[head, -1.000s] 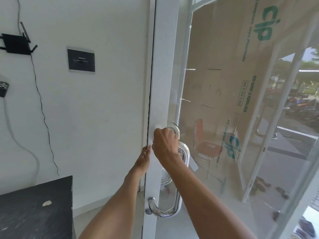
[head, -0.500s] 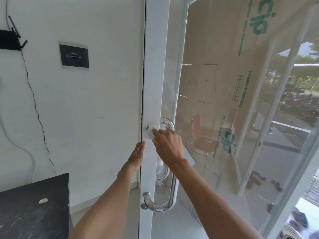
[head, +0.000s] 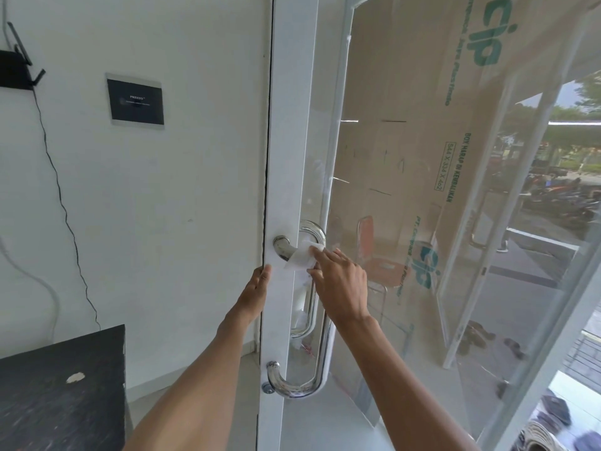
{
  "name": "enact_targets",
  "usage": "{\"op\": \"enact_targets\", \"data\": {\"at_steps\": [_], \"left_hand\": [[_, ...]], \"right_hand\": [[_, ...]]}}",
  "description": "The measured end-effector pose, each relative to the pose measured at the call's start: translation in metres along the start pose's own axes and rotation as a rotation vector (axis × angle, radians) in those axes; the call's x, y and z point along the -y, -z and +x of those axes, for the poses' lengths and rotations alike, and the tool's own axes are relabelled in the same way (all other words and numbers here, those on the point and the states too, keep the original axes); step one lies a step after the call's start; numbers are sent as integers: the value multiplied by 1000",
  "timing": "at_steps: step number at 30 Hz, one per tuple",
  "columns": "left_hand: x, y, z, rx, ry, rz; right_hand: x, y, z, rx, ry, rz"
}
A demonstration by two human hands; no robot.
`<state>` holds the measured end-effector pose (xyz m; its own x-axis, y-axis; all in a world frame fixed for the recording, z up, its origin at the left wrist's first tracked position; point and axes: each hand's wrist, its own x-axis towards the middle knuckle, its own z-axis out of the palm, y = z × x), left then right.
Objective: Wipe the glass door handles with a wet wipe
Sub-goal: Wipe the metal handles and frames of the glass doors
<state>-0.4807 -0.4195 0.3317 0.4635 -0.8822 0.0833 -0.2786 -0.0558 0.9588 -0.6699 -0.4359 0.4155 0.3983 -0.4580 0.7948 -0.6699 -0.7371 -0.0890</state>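
At the edge of a glass door (head: 328,141), a person's two bare forearms reach forward to its white stile (head: 289,125); the chrome handle (head: 323,353) is fixed to this stile by a mount near the top and another low down, its bar curving out to the right and running down between them. The wet wipe (head: 300,257) lies draped over the handle's upper bend, just right of the top mount; the right hand (head: 338,281) presses it there with fairly straight fingers, the index fingertip on the wipe's upper corner and the thumb tip at its lower edge; the hand is not closed round the bar. The left hand (head: 258,284) holds the stile's left edge just below the level of the wipe; its thumb lies on the front face and its fingers go out of sight round the edge, so it clasps the door itself. A second handle (head: 313,288) shows through the glass, on the far side. On the white wall to the left hang a dark plaque (head: 135,100) and a black router (head: 16,68) with a thin cable (head: 61,203) trailing down; a black table (head: 61,418) stands at lower left, a pale scrap (head: 75,378) lying on it. Beyond the glass stand a tall cardboard sheet (head: 406,109) printed in green and an orange chair (head: 380,265).
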Motion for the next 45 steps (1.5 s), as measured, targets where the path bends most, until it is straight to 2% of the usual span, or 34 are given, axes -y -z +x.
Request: {"op": "enact_targets", "data": {"at_steps": [7,12,21,28,34,37,43,45], "left_hand": [[-1,-2,-2,-14,-2,-22],[-2,-3,-4,-13,-16,-23],[-2,-1,-7,-2,-21,-16],[-1,-1,0,3,-22,-2],[-2,-2,8,-1,-16,12],[-2,-2,12,0,-32,7],[1,-4,16,-12,-37,-12],[2,-4,20,-11,-35,-11]], "right_hand": [[-15,-7,-23,5,-386,133],[-11,-17,-35,-18,-637,319],[-12,-41,-60,-5,-725,348],[-14,-74,-112,194,-826,287],[-25,-93,-143,432,-852,268],[-28,-87,-130,343,-804,267],[-20,-64,-64,-98,-677,334],[-19,-62,-59,-124,-691,311]]}}
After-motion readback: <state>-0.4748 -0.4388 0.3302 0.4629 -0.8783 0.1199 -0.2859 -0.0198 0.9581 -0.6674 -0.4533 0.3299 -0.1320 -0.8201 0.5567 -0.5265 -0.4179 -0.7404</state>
